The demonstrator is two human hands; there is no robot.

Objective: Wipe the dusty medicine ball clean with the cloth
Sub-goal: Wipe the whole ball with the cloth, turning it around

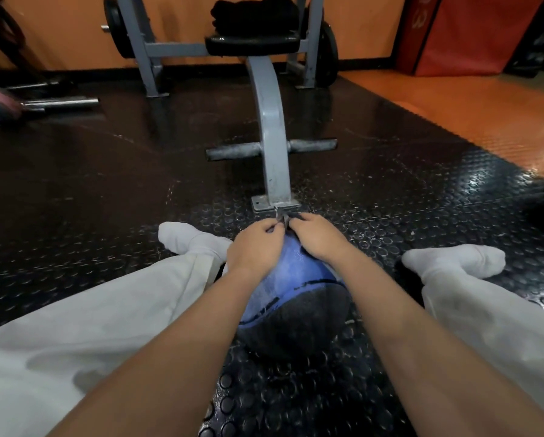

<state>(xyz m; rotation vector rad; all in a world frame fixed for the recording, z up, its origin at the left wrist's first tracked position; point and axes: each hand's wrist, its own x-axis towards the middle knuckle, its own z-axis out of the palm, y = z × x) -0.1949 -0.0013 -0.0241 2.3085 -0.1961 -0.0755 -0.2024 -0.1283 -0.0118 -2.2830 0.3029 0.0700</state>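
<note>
— Two hands, one cloth [283, 216]: your left hand [254, 249] and right hand [317, 237] each keep a pinching grip on it at the far side of the medicine ball [295, 299], which sits on the floor [295, 402] between your legs [122, 310].
— Best way to wipe?
— Spread it flat, press firmly, and pull toward you across the dusty blue panel.

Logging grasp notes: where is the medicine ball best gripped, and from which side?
Probably palms on its flanks, coming from left and right: the medicine ball is round, handle-free and rests on the floor between the legs. The left hand and right hand pinch the cloth at its far top.
</note>
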